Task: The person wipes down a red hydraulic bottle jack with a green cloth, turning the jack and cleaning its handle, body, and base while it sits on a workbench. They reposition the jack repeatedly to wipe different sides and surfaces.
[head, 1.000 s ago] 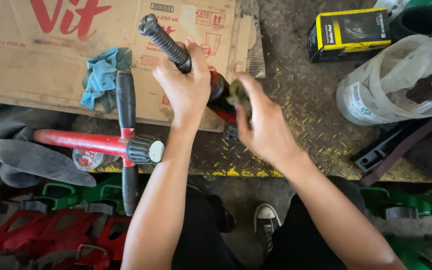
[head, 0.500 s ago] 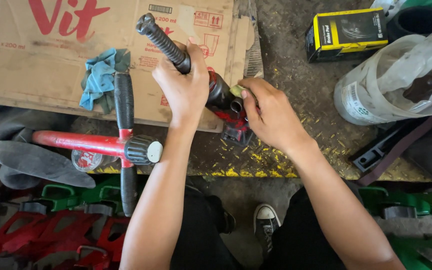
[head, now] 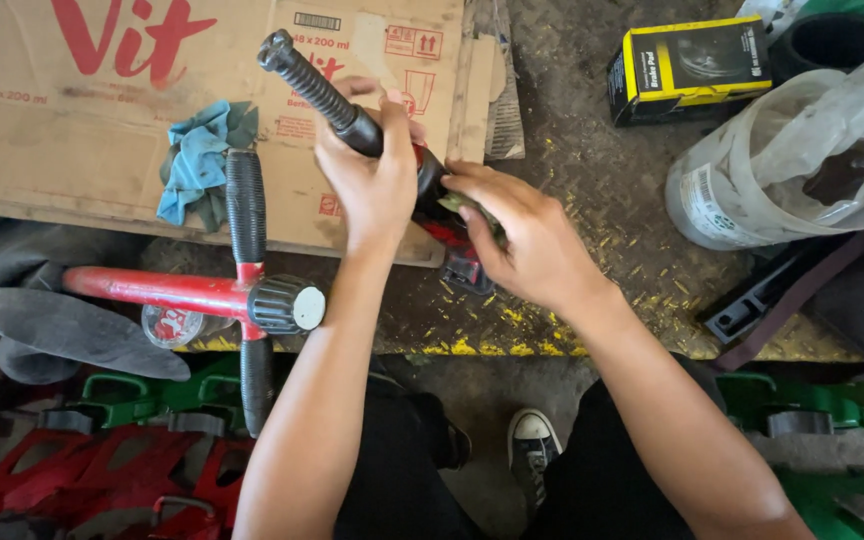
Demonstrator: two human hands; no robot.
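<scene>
Gripping the black ribbed handle (head: 317,88) near upper centre, the left hand (head: 377,180) closes fully around it. The right hand (head: 532,235) curls on a greenish rag (head: 472,207) against the red metal bar (head: 447,235); it looks stiff, heavy, best held by the textured grip.

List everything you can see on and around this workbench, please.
Handlebar part: one, black ribbed grip, red body, held in both hands.
Red T-handle assembly: one, black grips, left on the bench.
Cardboard sheet: one, brown, flattened, top left.
Rag: one, blue-green, on the cardboard.
Small box: one, yellow and black, top right.
Plastic bag: one, clear, right.
Metal bench: grey tread plate.
Shoe: one, dark, white toe, below.
Left hand: grips the shaft.
Right hand: at the red end.
</scene>
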